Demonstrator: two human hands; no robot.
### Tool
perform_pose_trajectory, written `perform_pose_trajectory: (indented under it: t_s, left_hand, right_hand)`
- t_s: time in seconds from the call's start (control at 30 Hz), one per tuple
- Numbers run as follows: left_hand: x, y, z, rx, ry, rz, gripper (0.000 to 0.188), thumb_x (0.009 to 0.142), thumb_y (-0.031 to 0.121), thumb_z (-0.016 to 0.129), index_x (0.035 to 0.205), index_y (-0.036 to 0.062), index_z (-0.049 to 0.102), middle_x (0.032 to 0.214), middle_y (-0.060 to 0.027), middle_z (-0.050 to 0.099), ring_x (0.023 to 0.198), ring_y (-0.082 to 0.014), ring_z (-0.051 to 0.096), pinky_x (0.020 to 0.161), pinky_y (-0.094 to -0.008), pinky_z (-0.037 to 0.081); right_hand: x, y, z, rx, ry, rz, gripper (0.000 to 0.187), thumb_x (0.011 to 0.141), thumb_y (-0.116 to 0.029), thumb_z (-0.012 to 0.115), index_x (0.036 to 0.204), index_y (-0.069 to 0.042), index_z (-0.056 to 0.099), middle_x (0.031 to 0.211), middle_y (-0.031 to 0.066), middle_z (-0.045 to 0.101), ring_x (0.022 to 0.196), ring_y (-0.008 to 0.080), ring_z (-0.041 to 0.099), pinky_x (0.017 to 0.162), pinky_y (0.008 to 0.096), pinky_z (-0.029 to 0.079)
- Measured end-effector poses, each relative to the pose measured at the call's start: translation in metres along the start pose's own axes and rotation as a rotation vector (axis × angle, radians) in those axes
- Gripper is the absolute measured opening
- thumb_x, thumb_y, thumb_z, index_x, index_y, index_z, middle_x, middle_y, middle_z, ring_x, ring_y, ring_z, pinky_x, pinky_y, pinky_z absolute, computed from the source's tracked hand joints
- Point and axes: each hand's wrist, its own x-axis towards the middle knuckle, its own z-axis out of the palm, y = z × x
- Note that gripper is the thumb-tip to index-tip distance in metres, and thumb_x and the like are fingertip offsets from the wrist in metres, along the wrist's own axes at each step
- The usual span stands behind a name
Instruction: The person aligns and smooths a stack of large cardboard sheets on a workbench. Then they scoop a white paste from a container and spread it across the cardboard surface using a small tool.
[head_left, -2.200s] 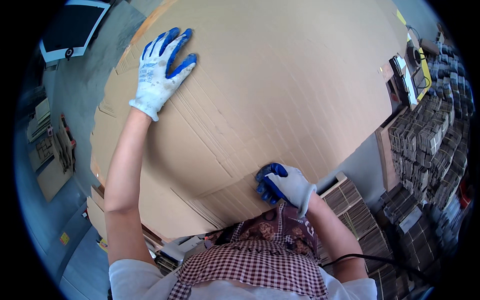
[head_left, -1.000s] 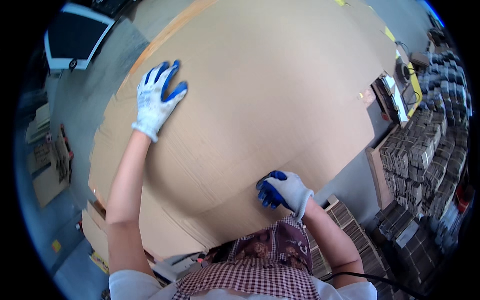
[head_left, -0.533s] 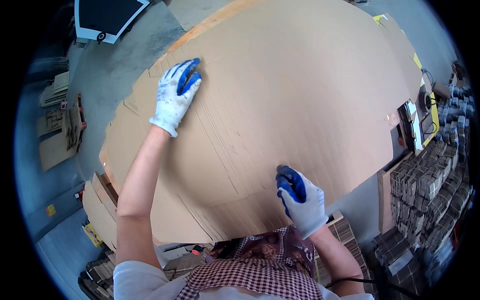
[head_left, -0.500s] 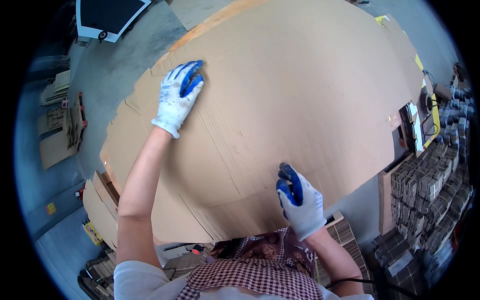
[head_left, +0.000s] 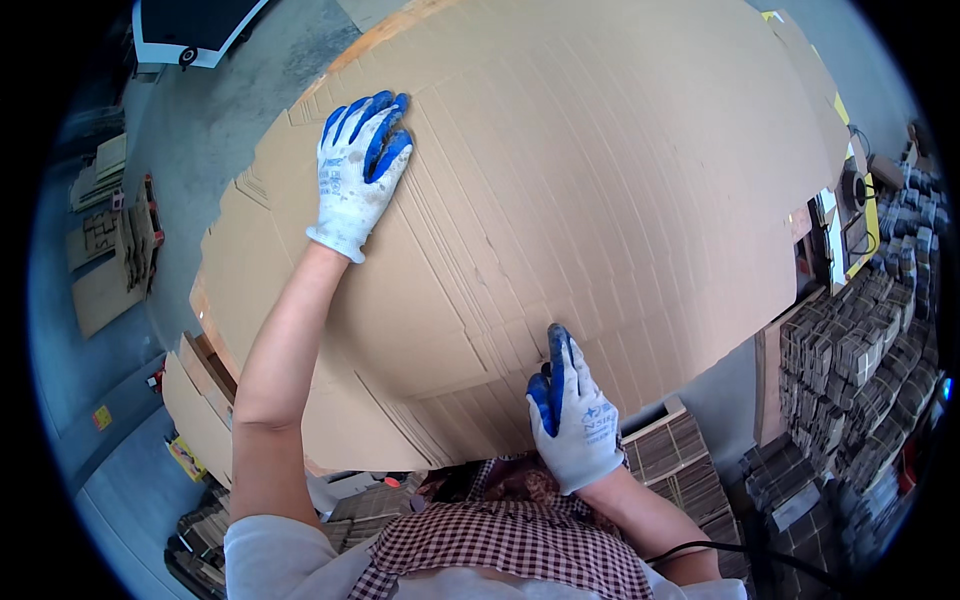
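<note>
Both gloved palms pressed flat, open, on the fanned cardboard sheets (head_left: pixel 560 190).
Likely slippage: left hand (head_left: pixel 357 170) at stack's far edge, right hand (head_left: pixel 572 412) at near edge, gripping nothing.

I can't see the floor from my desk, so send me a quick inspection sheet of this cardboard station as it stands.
Surface: stack of large cardboard sheets, edges fanned.
Job's things: top sheet, flat, creased.
Clutter: bundled cardboard stacks at right; flat scraps at left.
Grippers: left hand gloved, flat on the sheet; right hand gloved, fingers on the near edge.
Cables: black cable at lower right.
Surroundings: grey concrete floor; dark machine at top left.
</note>
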Motion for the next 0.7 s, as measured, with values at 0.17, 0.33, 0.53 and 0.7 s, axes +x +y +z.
perform_pose_trajectory:
  t_s: [0.17, 0.33, 0.53, 0.7]
  left_hand:
    - [0.0, 0.003, 0.001, -0.013, 0.021, -0.003, 0.04, 0.093, 0.023, 0.071, 0.131, 0.0113, 0.068, 0.137, -0.0124, 0.065, 0.129, -0.0347, 0.056, 0.115, -0.0459, 0.039]
    - [0.001, 0.009, 0.004, 0.002, 0.036, -0.016, 0.04, 0.092, 0.023, 0.072, 0.131, 0.011, 0.068, 0.137, -0.012, 0.065, 0.129, -0.0338, 0.057, 0.115, -0.0459, 0.039]
    - [0.0, 0.004, -0.003, -0.025, 0.046, -0.009, 0.04, 0.091, 0.02, 0.073, 0.129, 0.0101, 0.069, 0.136, -0.012, 0.065, 0.129, -0.0341, 0.057, 0.115, -0.0458, 0.039]
    - [0.0, 0.006, 0.001, -0.01, 0.055, -0.021, 0.04, 0.09, 0.02, 0.073, 0.129, 0.0102, 0.069, 0.136, -0.0125, 0.065, 0.127, -0.035, 0.057, 0.114, -0.0461, 0.04]
  right_hand:
    - [0.003, 0.007, 0.008, 0.48, 0.005, 0.171, 0.072, 0.092, -0.004, 0.062, 0.158, -0.003, 0.033, 0.143, 0.0242, 0.057, 0.109, 0.035, 0.067, 0.092, 0.0396, 0.055]
    - [0.014, -0.019, -0.002, 0.857, -0.18, 0.455, 0.068, 0.092, -0.002, 0.064, 0.156, -0.011, 0.042, 0.123, 0.0187, 0.07, 0.093, 0.0243, 0.071, 0.084, 0.0315, 0.057]
    - [0.009, 0.006, -0.006, 0.011, 0.109, -0.029, 0.068, 0.091, -0.014, 0.069, 0.153, 0.0, 0.043, 0.147, 0.0249, 0.054, 0.116, 0.0389, 0.066, 0.096, 0.0419, 0.053]
    - [0.01, 0.006, 0.025, -0.207, 0.161, -0.054, 0.069, 0.092, -0.012, 0.065, 0.155, -0.003, 0.038, 0.155, 0.0239, 0.045, 0.112, 0.0405, 0.067, 0.096, 0.0446, 0.055]
